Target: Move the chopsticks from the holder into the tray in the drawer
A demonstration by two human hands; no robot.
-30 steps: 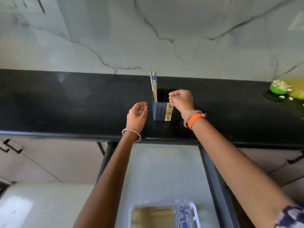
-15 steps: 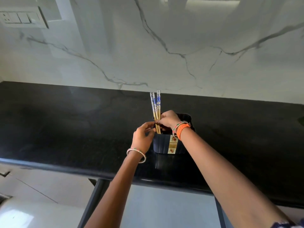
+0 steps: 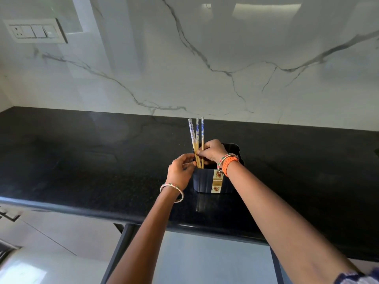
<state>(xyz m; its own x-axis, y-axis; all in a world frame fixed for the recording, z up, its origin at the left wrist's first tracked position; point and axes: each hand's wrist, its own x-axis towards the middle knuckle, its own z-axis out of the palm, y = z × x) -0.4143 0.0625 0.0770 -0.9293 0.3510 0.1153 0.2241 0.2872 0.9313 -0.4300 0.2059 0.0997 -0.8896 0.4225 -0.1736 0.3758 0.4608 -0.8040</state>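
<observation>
A dark blue square holder (image 3: pixel 205 182) with a gold label stands on the black countertop (image 3: pixel 82 160). Three wooden chopsticks (image 3: pixel 196 136) with blue-and-white tops rise upright from its left side. My right hand (image 3: pixel 212 151) reaches over the holder's rim and pinches the chopsticks at mid-length. My left hand (image 3: pixel 180 172) is just left of the holder, its fingertips touching the leftmost chopstick. The open drawer (image 3: pixel 205 259) shows below the counter edge; its tray is out of view.
A white marble wall (image 3: pixel 205 58) rises behind the counter, with a switch plate (image 3: pixel 34 31) at the upper left. Pale cabinet fronts (image 3: pixel 51 238) sit below the counter at left. The drawer's dark side rails run on both sides of my arms.
The camera has tilted up, so the tray dropped out of view. Both hands moved from beside the holder onto the chopsticks, which have spread slightly apart.
</observation>
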